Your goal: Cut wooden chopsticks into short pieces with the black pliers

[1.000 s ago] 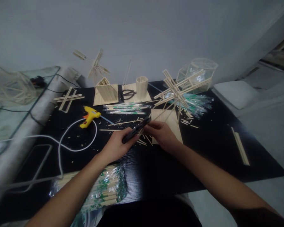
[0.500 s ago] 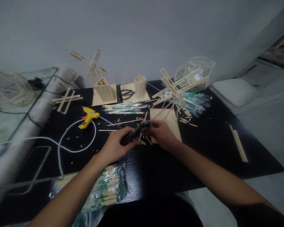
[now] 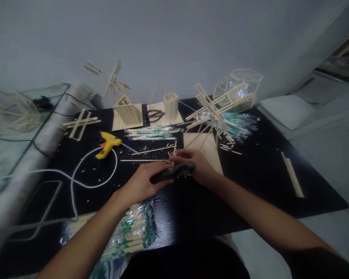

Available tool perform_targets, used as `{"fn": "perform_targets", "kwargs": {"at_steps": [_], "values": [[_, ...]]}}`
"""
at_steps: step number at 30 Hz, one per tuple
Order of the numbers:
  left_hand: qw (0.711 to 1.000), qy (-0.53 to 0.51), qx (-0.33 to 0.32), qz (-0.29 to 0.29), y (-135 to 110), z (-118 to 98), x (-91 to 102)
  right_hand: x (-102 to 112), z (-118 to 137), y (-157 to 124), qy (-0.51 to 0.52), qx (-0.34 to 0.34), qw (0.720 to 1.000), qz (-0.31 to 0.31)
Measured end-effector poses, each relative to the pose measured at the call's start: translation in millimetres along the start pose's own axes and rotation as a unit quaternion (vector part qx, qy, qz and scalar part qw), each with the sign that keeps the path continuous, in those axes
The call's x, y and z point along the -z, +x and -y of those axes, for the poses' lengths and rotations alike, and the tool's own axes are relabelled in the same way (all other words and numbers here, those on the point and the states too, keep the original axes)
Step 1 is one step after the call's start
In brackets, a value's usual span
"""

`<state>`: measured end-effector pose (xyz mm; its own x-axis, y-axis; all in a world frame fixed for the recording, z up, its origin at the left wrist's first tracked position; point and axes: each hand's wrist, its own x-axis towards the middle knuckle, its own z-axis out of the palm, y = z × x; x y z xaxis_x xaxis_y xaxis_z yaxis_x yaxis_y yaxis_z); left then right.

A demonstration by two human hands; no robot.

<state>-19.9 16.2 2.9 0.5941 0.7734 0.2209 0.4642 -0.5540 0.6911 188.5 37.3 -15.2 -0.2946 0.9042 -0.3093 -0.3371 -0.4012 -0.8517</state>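
Observation:
My left hand [image 3: 144, 179] is closed around a dark, elongated hand tool [image 3: 171, 173], perhaps a cutter; its exact kind is too dim to make out. The tool's far end reaches across in front of my right hand [image 3: 195, 166]. That hand is closed, with thumb and finger pinching a thin wooden stick [image 3: 175, 146] that stands roughly upright. Behind my right hand lies a flat wooden board [image 3: 205, 145] with a windmill-like frame of sticks [image 3: 212, 108] on it. A loose stick [image 3: 145, 160] lies to the left of my fingers.
A yellow glue gun [image 3: 109, 143] with a looped white cord lies left. Packs of sticks [image 3: 128, 232] are near the front edge. Behind stand a stick cup [image 3: 171, 106], black scissors [image 3: 154, 115] and a second windmill-like model [image 3: 128, 112]. Offcuts [image 3: 228, 141] litter the table.
The tool has shifted slightly right and toward me and lies more level. My right hand has moved a little left, and the upright stick now shows between its fingers.

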Motion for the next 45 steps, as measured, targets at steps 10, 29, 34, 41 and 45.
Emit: {"fn": "perform_targets", "kwargs": {"at_steps": [10,29,34,41,45], "values": [[1.0,-0.01,0.017,0.0,-2.2,-1.4,1.1,-1.6,1.3,-5.1,-0.016,-0.047,0.998,0.029],[1.0,-0.002,0.003,0.03,-1.6,-2.9,4.6,-3.1,1.7,-5.3,-0.023,-0.053,0.998,0.002],[0.999,0.002,-0.004,0.035,-2.1,-3.9,4.7,-2.8,3.5,-6.5,-0.034,-0.049,0.998,0.025],[0.998,0.025,-0.031,0.055,-4.2,-2.3,4.9,-1.2,2.4,-5.1,-0.007,-0.077,0.996,0.045],[0.996,0.036,-0.041,0.069,-4.5,-1.6,5.1,0.9,1.4,-4.4,-0.001,-0.081,0.995,0.053]]}}
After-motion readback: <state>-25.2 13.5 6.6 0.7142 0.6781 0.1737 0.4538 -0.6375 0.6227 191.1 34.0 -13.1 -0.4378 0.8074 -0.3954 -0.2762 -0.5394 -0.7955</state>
